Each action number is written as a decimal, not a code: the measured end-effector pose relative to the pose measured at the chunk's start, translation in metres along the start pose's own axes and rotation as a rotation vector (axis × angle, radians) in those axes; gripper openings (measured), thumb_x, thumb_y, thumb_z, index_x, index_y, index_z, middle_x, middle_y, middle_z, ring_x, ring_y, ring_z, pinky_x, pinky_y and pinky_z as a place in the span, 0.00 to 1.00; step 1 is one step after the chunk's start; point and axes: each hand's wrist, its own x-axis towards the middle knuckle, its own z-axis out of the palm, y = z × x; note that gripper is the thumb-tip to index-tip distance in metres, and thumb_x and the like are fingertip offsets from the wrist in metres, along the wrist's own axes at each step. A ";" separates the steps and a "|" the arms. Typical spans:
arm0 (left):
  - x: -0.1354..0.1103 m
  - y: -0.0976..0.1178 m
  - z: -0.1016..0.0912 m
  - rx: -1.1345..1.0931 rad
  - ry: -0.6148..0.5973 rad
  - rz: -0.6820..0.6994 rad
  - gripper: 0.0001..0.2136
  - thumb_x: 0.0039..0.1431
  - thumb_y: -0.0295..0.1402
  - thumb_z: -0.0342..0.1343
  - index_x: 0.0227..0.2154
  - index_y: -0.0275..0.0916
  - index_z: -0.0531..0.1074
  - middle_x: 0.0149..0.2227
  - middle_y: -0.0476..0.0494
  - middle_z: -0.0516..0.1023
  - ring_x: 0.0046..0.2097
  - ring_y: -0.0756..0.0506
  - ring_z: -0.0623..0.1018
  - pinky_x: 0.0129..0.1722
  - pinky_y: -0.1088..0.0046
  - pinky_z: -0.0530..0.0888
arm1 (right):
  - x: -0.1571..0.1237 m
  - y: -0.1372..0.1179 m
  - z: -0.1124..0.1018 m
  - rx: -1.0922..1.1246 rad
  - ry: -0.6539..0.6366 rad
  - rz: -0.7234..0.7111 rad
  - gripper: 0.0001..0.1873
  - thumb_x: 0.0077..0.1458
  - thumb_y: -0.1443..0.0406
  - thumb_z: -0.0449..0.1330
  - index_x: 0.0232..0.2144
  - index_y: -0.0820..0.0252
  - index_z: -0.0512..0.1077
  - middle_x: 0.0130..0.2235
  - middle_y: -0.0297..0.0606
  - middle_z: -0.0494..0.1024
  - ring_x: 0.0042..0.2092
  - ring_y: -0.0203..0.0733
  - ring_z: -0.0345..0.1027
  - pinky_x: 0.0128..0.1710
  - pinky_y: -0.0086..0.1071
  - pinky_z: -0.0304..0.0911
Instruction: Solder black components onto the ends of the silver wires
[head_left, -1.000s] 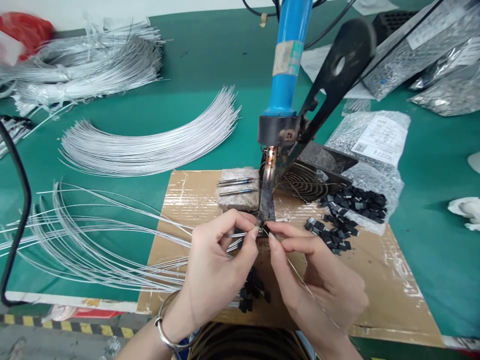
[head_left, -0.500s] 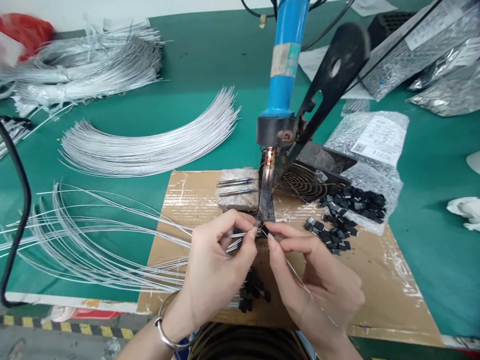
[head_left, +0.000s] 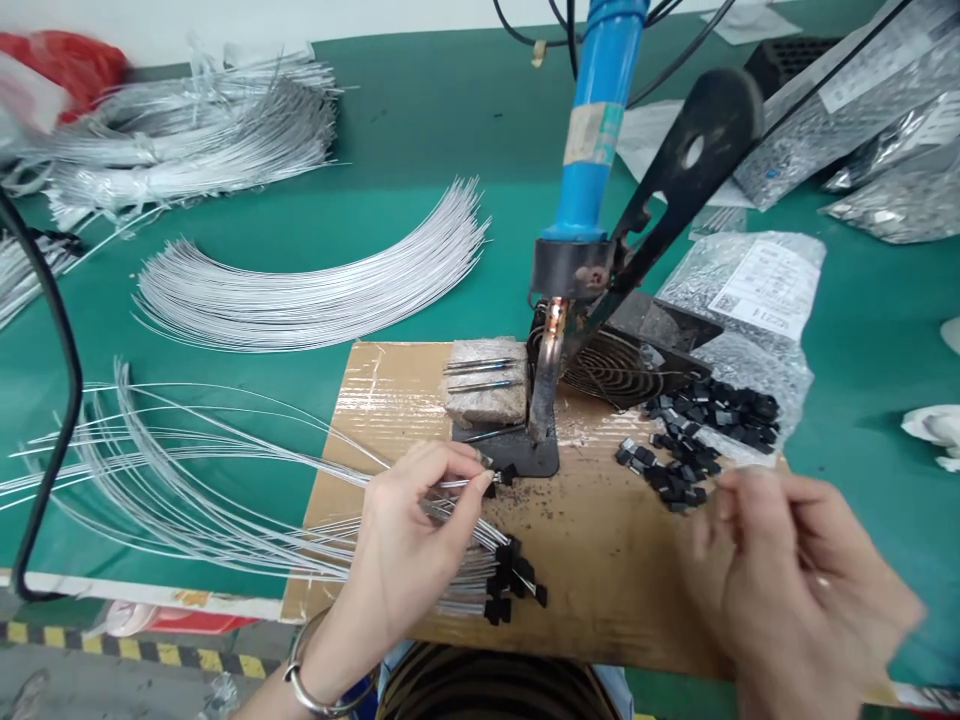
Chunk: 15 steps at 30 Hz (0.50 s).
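The left hand (head_left: 420,530) is pinching one thin wire (head_left: 452,484), with the thumb and first finger closed on it. The wire has a small black end (head_left: 508,474) that pokes out past the fingertips, near the dark metal plate (head_left: 550,460) and just below the tip of the soldering iron. The soldering iron (head_left: 596,130) has a blue handle and points down, and a black metal arm (head_left: 686,170) is next to it. The right hand (head_left: 799,580) is blurry. Its fingers are curled in, close to a pile of little black pieces (head_left: 679,480), but I cannot tell if they hold anything. Under the left hand, more wires with black ends (head_left: 510,570) lie on the brown cardboard (head_left: 600,600). Loose wires (head_left: 217,490) spread out to the left, over the green table (head_left: 405,120). A big curved bunch of white wires (head_left: 315,290) lies farther back. Near the iron sits a rough gray block (head_left: 487,405) with thin metal sticks (head_left: 480,367) on top. A clear bag (head_left: 772,280) with a white label is behind the black pieces. A shiny bracelet (head_left: 307,695) is on the left wrist.
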 end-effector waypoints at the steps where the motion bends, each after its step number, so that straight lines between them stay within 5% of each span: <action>1: -0.001 -0.004 0.000 0.000 -0.011 0.019 0.05 0.64 0.27 0.61 0.32 0.40 0.79 0.38 0.44 0.84 0.41 0.45 0.81 0.41 0.67 0.76 | 0.008 0.009 -0.011 0.032 0.017 0.053 0.08 0.60 0.63 0.69 0.30 0.59 0.81 0.23 0.35 0.74 0.21 0.33 0.67 0.19 0.29 0.63; 4: -0.004 -0.012 -0.001 -0.010 -0.041 0.021 0.04 0.65 0.28 0.61 0.38 0.41 0.81 0.42 0.42 0.84 0.45 0.44 0.82 0.46 0.65 0.78 | 0.030 0.040 -0.043 0.141 0.055 0.068 0.19 0.62 0.55 0.65 0.25 0.60 0.85 0.29 0.47 0.83 0.24 0.42 0.77 0.19 0.33 0.70; 7: -0.005 -0.012 -0.005 0.003 -0.030 0.009 0.05 0.66 0.28 0.60 0.39 0.42 0.81 0.43 0.42 0.84 0.47 0.44 0.82 0.47 0.64 0.78 | 0.039 0.065 -0.060 0.110 -0.212 0.051 0.28 0.64 0.47 0.58 0.30 0.62 0.87 0.31 0.53 0.86 0.26 0.52 0.82 0.22 0.36 0.78; 11: 0.007 -0.011 -0.023 0.122 0.032 0.051 0.05 0.67 0.30 0.59 0.39 0.42 0.80 0.42 0.43 0.85 0.45 0.43 0.83 0.47 0.64 0.78 | 0.027 0.062 -0.048 0.051 -0.159 0.009 0.23 0.68 0.52 0.58 0.31 0.57 0.87 0.36 0.49 0.88 0.30 0.53 0.84 0.28 0.31 0.82; 15: 0.050 -0.024 -0.051 0.371 0.115 0.126 0.05 0.68 0.32 0.57 0.38 0.41 0.79 0.40 0.42 0.85 0.41 0.41 0.81 0.45 0.61 0.76 | 0.017 0.047 -0.033 0.028 -0.237 -0.025 0.22 0.70 0.53 0.56 0.36 0.53 0.87 0.38 0.49 0.88 0.32 0.53 0.85 0.30 0.29 0.83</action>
